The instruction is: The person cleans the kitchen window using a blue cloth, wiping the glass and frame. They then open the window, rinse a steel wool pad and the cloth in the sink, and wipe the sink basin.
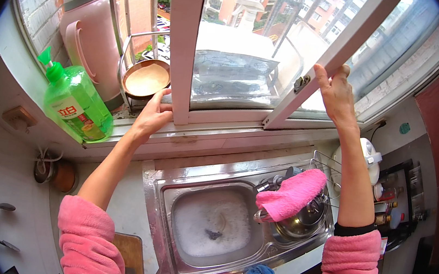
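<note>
At the sill, my left hand point(151, 117) reaches the left edge of a white sliding window sash point(182, 50). Its fingertips meet the lower part of that edge; whether they grip it is unclear. Higher on the right, my right hand point(336, 93) is wrapped around a slanting white window stile point(326, 68), beside a metal latch point(302, 84). Just past my left fingers, a round brown-rimmed dish point(146, 79) sits outside the track. Left of that hand stands a green pump bottle of dish soap point(80, 101), with a pink jug point(90, 35) behind it.
Below me, the steel sink basin point(258, 240) holds sudsy water. A pink cloth point(292, 193) hangs over the faucet, above a metal pot lid point(299, 227). A blue rag point(259, 273) lies on the front edge. A wooden board point(130, 255) is at left, a wire rack point(325, 164) at right.
</note>
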{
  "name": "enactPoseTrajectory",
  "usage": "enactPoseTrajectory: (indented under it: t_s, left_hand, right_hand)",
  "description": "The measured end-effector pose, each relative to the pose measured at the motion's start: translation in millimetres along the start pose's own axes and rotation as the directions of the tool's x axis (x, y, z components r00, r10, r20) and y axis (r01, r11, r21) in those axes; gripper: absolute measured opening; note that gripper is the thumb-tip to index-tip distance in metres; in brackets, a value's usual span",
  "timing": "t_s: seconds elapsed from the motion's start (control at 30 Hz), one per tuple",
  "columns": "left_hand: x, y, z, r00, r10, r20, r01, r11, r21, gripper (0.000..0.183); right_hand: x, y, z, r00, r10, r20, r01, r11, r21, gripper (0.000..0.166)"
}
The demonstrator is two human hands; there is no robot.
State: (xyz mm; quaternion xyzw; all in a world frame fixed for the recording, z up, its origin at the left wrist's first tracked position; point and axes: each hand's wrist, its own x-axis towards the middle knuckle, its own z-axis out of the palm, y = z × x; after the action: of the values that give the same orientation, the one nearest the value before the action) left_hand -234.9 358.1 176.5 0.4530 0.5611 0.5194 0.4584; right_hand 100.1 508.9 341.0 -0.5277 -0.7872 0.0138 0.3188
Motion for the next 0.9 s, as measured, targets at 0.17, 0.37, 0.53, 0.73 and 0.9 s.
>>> enactPoseTrajectory:
  t_s: [0.17, 0.37, 0.53, 0.73, 0.9]
  left_hand:
    - [8.1, -3.3, 5.7, 1.000, 0.021, 0.002, -0.020, 0.983, -0.183, 0.071]
    - [12.9, -20.7, 12.8, 0.990, 0.112, -0.087, -0.121, 0.986, -0.117, 0.069]
    - [19.8, -28.7, 14.2, 0.951, 0.309, -0.019, -0.299, 0.933, 0.202, 0.074]
    - [14.8, -26.1, 20.2, 0.898, 0.428, -0.100, -0.348, 0.832, 0.432, 0.078]
    - [19.1, -27.1, 15.4, 0.857, 0.515, -0.011, -0.446, 0.752, 0.485, 0.079]
  right_hand:
    - [0.7, 1.6, -1.6, 1.000, 0.000, 0.012, 0.000, 1.000, 0.000, 0.063]
    - [-2.1, -5.3, -2.0, 1.000, 0.021, 0.021, -0.021, 1.000, -0.006, 0.065]
    - [0.6, 4.7, 1.3, 1.000, -0.015, -0.009, 0.014, 0.999, -0.031, 0.064]
    - [-0.3, 3.0, 1.4, 1.000, -0.008, -0.005, 0.008, 0.999, -0.047, 0.063]
    - [-0.6, 1.4, 1.9, 1.000, 0.004, -0.002, -0.004, 1.000, -0.020, 0.061]
